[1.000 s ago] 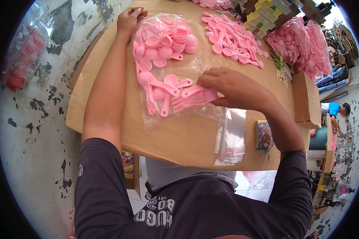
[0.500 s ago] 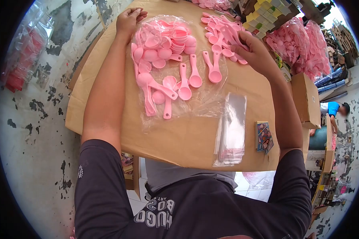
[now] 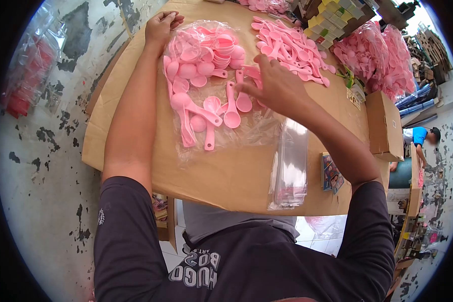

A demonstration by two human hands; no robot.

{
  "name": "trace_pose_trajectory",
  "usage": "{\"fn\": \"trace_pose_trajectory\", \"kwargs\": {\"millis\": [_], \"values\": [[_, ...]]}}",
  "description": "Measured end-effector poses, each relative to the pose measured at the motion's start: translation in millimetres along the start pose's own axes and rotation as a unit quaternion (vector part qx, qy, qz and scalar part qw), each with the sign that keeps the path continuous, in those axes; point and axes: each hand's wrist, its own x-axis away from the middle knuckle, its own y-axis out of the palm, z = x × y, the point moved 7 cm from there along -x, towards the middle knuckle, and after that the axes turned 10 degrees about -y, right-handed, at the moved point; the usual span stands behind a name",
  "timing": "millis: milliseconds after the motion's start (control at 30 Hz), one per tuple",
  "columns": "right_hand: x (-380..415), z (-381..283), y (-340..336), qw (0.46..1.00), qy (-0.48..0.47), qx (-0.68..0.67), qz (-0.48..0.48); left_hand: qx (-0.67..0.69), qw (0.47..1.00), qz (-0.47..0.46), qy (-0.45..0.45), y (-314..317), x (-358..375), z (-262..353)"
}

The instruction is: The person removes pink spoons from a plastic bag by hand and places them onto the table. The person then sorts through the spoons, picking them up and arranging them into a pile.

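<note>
Pink measuring spoons (image 3: pixel 231 118) lie loose on a clear plastic bag (image 3: pixel 251 138), in front of a heap of spoons (image 3: pixel 194 53) still inside its film. At the bag's far left edge, my left hand (image 3: pixel 161 27) has its fingers curled together; what they pinch, if anything, is hidden. My right hand (image 3: pixel 279 85) hovers over the loose spoons with thumb and fingers apart, partly covering a few of them. Beyond it lies a second pile of pink spoons (image 3: pixel 292 48).
Clear flat sleeves (image 3: pixel 291 168) lie near the table's front edge, beside a small stack of printed cards (image 3: pixel 332 173). A cardboard box (image 3: pixel 384 126) and bagged pink spoons (image 3: pixel 375 58) stand at the right. Another person (image 3: pixel 419 136) is farther off there.
My right hand has left the far-right pile and moved left over the loose spoons, its fingers now spread. The left hand has stayed about where it was.
</note>
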Motion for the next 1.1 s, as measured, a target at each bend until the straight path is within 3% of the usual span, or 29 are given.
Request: {"fn": "trace_pose_trajectory", "kwargs": {"millis": [67,200,400,467,667,1100], "values": [[0,-17,3,0.996,-0.004,0.087,-0.035,-0.002,1.0,-0.006,0.005,2,0,-1],[-9,-26,9,0.988,0.001,0.139,-0.066,0.002,1.0,-0.005,0.002,1,1,1],[-10,-17,5,0.99,-0.042,0.095,-0.091,0.019,1.0,0.005,0.013,1,2,1],[-8,-12,3,0.995,-0.078,0.039,-0.053,0.021,1.0,0.009,0.014,1,2,1],[4,0,6,0.994,-0.05,-0.081,-0.06,0.027,1.0,0.005,0.012,1,0,-1],[9,-4,-6,0.984,-0.107,-0.142,-0.015,0.015,1.0,0.009,0.016,1,1,1]]}}
